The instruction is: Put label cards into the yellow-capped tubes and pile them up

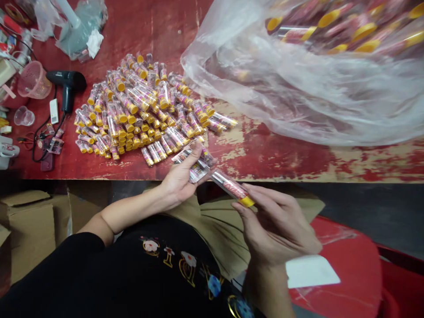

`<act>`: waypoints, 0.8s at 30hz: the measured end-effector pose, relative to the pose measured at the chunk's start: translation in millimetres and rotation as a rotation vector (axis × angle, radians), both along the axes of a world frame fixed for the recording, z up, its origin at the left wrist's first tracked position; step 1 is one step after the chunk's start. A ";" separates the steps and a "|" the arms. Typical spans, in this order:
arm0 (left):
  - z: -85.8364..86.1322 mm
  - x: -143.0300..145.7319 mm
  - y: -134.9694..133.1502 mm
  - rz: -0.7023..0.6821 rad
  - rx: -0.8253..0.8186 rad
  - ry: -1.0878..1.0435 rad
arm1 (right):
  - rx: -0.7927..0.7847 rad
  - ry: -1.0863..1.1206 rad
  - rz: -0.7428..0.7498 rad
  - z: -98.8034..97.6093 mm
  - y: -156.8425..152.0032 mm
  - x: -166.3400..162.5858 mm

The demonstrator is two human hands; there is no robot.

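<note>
At frame centre, our right hand (278,225) pinches a yellow-capped tube (232,187); our left hand (180,179) grips a clear printed sleeve (195,165) below the tube pile (142,108).

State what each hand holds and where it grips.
Right hand pinches a tube at its yellow-capped end; left hand holds flat printed sleeves by their edge.

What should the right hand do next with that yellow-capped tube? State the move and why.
Probably push the tube further into the printed sleeves that the left hand holds: the right hand grips its yellow-capped end, and its other end already meets them.
</note>
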State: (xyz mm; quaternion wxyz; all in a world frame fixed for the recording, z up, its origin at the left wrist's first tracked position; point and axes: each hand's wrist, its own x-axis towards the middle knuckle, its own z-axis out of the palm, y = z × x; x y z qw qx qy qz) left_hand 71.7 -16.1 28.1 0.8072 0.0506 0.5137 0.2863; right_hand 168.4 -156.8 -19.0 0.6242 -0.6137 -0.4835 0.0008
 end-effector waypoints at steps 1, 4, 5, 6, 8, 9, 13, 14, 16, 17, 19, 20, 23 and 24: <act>-0.3 -0.3 -0.7 -0.010 -0.007 -0.001 | 0.000 -0.018 0.003 0.5 0.7 0.8; -1.2 -1.7 -3.6 -0.024 -0.023 0.002 | 0.000 -0.083 0.012 2.0 2.2 5.3; -1.5 -2.4 -4.5 -0.025 -0.030 0.005 | -0.011 -0.114 0.006 2.6 2.3 7.0; -1.8 -3.0 -5.1 -0.028 -0.036 0.006 | -0.026 -0.150 -0.002 3.1 2.1 8.5; -2.3 -4.1 -5.4 -0.046 -0.042 0.006 | -0.054 -0.216 -0.008 3.8 0.8 10.7; -2.6 -4.4 -5.1 -0.059 -0.042 0.006 | -0.063 -0.242 -0.003 3.9 -0.2 11.2; -3.9 -4.3 -3.2 -0.115 -0.024 0.005 | -0.056 -0.316 0.011 0.9 -4.9 11.3; -4.3 -4.1 -3.0 -0.128 -0.014 0.006 | -0.054 -0.322 0.005 -0.4 -5.7 11.0; -4.9 -4.0 -3.7 -0.159 0.010 0.008 | -0.058 -0.308 -0.004 -2.5 -5.9 10.5; -4.9 -4.1 -4.5 -0.170 0.022 0.007 | -0.062 -0.302 -0.007 -3.0 -5.2 10.1; -4.4 -4.9 -6.8 -0.178 0.050 0.002 | -0.073 -0.310 -0.017 -2.6 -2.7 9.0; -3.9 -5.5 -8.1 -0.178 0.069 -0.001 | -0.071 -0.316 -0.034 -2.0 -1.4 8.4; -2.5 -7.4 -11.9 -0.199 0.143 0.004 | -0.060 -0.293 -0.097 -0.2 0.1 6.0; -2.3 -7.9 -12.9 -0.206 0.171 0.010 | -0.070 -0.266 -0.091 -0.1 -0.5 5.1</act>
